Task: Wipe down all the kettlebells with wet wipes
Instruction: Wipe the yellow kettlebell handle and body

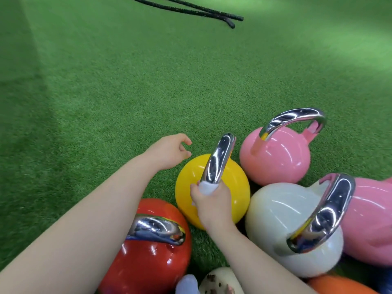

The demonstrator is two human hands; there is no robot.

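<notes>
I have my right hand point(212, 200) curled round a white wet wipe point(206, 188), which is wrapped on the near end of the chrome handle point(218, 158) of the yellow kettlebell point(231, 187). My left hand point(169, 150) hangs free above the turf point(106, 92) just beside the yellow bell, fingers loosely curled, gripping nothing. The yellow bell stands in a tight cluster on the turf: a red kettlebell point(152, 262) to its near left, a white kettlebell point(275, 219) touching or nearly touching it on the right, and a pink kettlebell point(277, 158) behind that. A second pink bell point(371, 219) sits at the right edge

The risk I see is the bell rocking. With my left hand not steadying the body, a firm stroke along the handle could, I judge, tip the round bell into the white or red one and pinch my fingers between them. The wipe looks bunched small, so it could slide off the slick chrome, or cover only one face of the handle. The packing is tight enough that the sides facing each other may get skipped. Something pale lies at the bottom edge; I cannot tell what it is
</notes>
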